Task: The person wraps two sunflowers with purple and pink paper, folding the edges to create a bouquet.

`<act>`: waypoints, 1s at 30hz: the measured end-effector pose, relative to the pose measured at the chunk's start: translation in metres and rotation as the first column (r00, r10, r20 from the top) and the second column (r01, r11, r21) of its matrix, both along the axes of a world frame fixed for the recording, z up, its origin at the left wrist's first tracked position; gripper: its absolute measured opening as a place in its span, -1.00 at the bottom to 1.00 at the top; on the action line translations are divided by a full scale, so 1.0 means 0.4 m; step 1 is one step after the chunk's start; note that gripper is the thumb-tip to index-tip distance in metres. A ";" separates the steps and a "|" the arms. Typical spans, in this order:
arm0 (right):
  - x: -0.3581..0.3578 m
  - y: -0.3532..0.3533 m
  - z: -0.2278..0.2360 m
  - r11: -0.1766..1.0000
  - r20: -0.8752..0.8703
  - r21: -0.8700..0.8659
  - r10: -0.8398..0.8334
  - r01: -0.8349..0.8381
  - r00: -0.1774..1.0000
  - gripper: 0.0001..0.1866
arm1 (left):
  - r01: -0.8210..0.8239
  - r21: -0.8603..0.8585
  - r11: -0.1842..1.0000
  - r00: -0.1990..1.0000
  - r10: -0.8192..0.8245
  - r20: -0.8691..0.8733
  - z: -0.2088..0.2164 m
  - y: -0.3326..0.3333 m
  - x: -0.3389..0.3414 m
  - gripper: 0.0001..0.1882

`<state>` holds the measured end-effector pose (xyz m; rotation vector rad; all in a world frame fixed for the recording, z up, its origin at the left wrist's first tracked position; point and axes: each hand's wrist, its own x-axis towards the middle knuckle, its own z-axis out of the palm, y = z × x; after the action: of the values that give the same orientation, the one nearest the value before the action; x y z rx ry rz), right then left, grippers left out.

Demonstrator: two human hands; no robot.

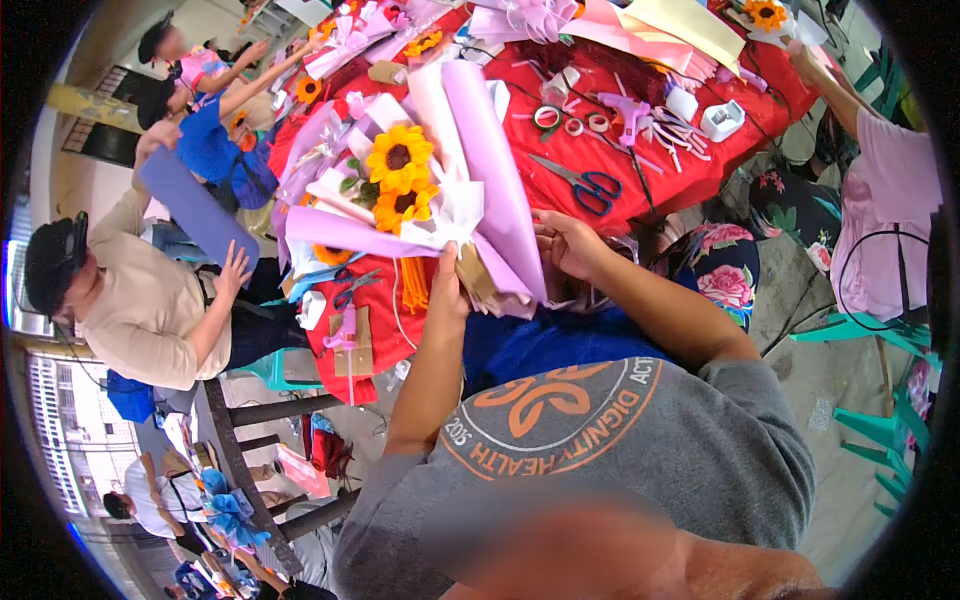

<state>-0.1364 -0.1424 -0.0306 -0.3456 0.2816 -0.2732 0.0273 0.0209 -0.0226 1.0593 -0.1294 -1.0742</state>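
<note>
A bouquet (458,200) of yellow-orange sunflowers (400,160) is wrapped in lilac and white paper, with a white ribbon bow (456,212) at its front. My left hand (452,282) is closed around the lower part of the bouquet, just below the bow. Beside the right edge of the lilac wrap is my right hand (568,244). Its fingers are loosely curled and apart, with the tips at the paper's edge. Some of those fingertips are partly hidden by the wrap.
The red-covered table (640,190) carries blue-handled scissors (590,187), a lilac glue gun (628,115), tape rolls (585,124) and a second glue gun (347,330). At the left, a person (140,310) holds a blue-violet roll (200,210). Green stools (880,430) stand at right.
</note>
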 end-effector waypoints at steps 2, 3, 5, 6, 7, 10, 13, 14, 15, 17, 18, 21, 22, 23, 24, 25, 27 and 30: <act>0.026 -0.013 -0.103 0.999 -0.018 0.017 0.037 -0.037 0.999 -0.68 | 0.014 0.039 0.999 0.999 -0.012 -0.046 -0.010 -0.006 -0.014 -0.45; 0.028 0.001 -0.076 0.999 -0.125 0.018 0.034 -0.032 0.992 -0.68 | 0.019 0.078 0.997 0.996 -0.013 -0.083 -0.007 -0.007 -0.011 -0.47; 0.019 0.027 -0.021 0.998 -0.252 0.051 -0.011 0.024 0.968 -0.72 | 0.028 0.117 0.993 0.995 -0.017 -0.096 0.005 -0.013 -0.009 -0.47; 0.020 0.028 -0.022 0.998 -0.255 0.052 -0.013 0.027 0.967 -0.72 | 0.036 0.142 0.989 0.994 -0.021 -0.107 0.016 -0.019 -0.011 -0.48; 0.020 0.027 -0.024 0.999 -0.296 0.031 -0.031 0.042 0.955 -0.74 | 0.088 0.119 0.989 0.989 -0.073 -0.128 0.028 -0.020 -0.013 -0.48; 0.019 0.030 -0.025 0.998 -0.350 0.014 -0.052 0.061 0.935 -0.74 | 0.053 0.201 0.978 0.991 -0.026 -0.133 0.049 -0.031 -0.035 -0.47; 0.011 0.034 0.007 0.999 -0.357 0.031 -0.029 0.043 0.934 -0.73 | 0.073 0.178 0.981 0.983 -0.040 -0.179 0.040 -0.019 -0.019 -0.47; 0.009 0.035 0.018 0.999 -0.348 0.042 -0.007 0.024 0.937 -0.74 | 0.069 0.178 0.982 0.983 -0.036 -0.179 0.033 -0.015 -0.016 -0.47; 0.010 0.033 0.011 0.999 -0.347 0.042 -0.008 0.024 0.938 -0.74 | 0.050 0.178 0.983 0.986 -0.020 -0.163 0.029 -0.016 -0.014 -0.47; 0.014 0.030 -0.011 0.997 -0.347 0.062 -0.030 0.055 0.937 -0.73 | 0.030 0.177 0.984 0.989 -0.004 -0.146 0.023 -0.016 -0.009 -0.47; 0.014 0.031 -0.015 0.997 -0.347 0.062 -0.028 0.053 0.937 -0.73 | 0.030 0.169 0.985 0.990 -0.005 -0.144 0.022 -0.016 -0.009 -0.47; 0.018 0.035 -0.031 0.997 -0.311 0.067 -0.021 0.044 0.950 -0.73 | 0.034 0.153 0.988 0.989 -0.011 -0.149 0.027 -0.018 -0.013 -0.48; 0.021 0.037 -0.041 0.997 -0.321 0.038 -0.055 0.071 0.946 -0.76 | 0.041 0.145 0.989 0.988 -0.018 -0.156 0.032 -0.020 -0.017 -0.48; 0.023 0.038 -0.051 0.995 -0.330 0.010 -0.090 0.099 0.940 -0.78 | 0.042 0.146 0.988 0.987 -0.019 -0.158 0.035 -0.022 -0.021 -0.48; 0.023 0.040 -0.052 0.995 -0.331 0.010 -0.089 0.098 0.939 -0.78 | 0.050 0.137 0.989 0.987 -0.028 -0.159 0.036 -0.022 -0.023 -0.49; 0.023 0.042 -0.052 0.989 -0.381 -0.084 -0.143 0.119 0.913 -0.80 | 0.058 0.127 0.990 0.986 -0.037 -0.161 0.037 -0.022 -0.026 -0.49; 0.021 0.045 -0.048 0.975 -0.425 -0.179 -0.199 0.134 0.883 -0.82 | 0.048 0.129 0.990 0.989 -0.029 -0.148 0.042 -0.024 -0.033 -0.49; 0.012 0.051 -0.033 0.972 -0.452 -0.184 -0.217 0.147 0.865 -0.81 | 0.020 0.136 0.990 0.990 -0.001 -0.138 0.055 -0.029 -0.045 -0.49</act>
<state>-0.1315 -0.1222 -0.0440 -0.5295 0.7815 -0.3972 0.0094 0.0093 -0.0008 1.1046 0.0510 -1.1757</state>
